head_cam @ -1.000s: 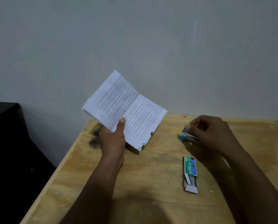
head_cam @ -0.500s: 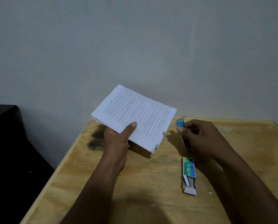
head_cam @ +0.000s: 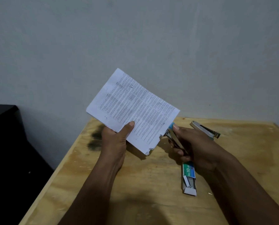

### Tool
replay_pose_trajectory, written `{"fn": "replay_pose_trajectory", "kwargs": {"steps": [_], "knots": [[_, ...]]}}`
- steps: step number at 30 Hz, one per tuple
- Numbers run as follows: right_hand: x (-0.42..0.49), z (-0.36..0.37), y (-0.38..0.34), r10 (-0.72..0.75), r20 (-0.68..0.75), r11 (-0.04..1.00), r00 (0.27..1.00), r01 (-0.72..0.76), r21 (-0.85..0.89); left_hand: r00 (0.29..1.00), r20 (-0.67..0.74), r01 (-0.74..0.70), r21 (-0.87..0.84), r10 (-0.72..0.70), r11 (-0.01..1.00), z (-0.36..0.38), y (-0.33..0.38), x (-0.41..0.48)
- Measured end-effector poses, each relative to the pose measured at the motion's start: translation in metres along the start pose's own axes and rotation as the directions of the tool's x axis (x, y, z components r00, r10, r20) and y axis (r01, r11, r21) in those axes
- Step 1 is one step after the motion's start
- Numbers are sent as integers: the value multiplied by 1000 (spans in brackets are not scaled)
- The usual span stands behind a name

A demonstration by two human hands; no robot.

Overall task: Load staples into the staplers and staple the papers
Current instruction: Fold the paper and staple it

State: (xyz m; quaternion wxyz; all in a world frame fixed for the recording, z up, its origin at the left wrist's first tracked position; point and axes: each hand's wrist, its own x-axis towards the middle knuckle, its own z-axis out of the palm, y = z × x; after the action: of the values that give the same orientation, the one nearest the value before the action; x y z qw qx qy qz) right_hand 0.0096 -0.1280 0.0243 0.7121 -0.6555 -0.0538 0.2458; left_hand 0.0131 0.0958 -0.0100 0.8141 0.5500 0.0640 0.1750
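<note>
In the head view, the left hand held the papers up above the worktop, thumb pressed on the printed face near the lower edge and the other fingers hidden behind the sheets. The stack's long axis ran from upper left down to lower right, its ragged lower right corner hanging just beside the stapler. The right hand was closed around that stapler, thumb on its blue tip, fingers curled under the metal body; its nose pointed up and left toward the paper's edge, touching it or nearly so, which could not be told. Most of its body was hidden in the palm. A second stapler lay on the worktop beyond the right hand, swung open, pointing lower right. The staple box lay below the right hand, open end toward the camera, its top partly covered by the hand.
</note>
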Motion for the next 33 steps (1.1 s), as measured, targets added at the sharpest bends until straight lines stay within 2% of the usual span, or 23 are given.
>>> {"fn": "replay_pose_trajectory", "kwargs": {"steps": [6, 10, 18, 22, 28, 33], "knots": [[-1, 4, 1, -112, -96, 986, 989, 99, -136, 997, -60, -41, 105, 47, 994, 1, 1, -3], [-1, 2, 3, -126, -119, 985, 985, 111, -129, 992, -105, -53, 129, 66, 990, 1, 2, -2], [2, 6, 4, -109, -114, 985, 988, 91, -146, 999, -18, -38, 213, 42, 976, 4, 0, -7], [4, 8, 7, -107, -146, 990, 984, 91, -111, 1000, 13, -21, 218, 19, 976, 6, 0, -9], [9, 5, 7, -211, -159, 976, 964, 199, -92, 1000, 17, -1, 173, -2, 985, 8, 2, -13], [15, 5, 8, -223, -187, 973, 957, 207, -104, 998, -62, 36, 103, -30, 994, 9, 5, -11]]}}
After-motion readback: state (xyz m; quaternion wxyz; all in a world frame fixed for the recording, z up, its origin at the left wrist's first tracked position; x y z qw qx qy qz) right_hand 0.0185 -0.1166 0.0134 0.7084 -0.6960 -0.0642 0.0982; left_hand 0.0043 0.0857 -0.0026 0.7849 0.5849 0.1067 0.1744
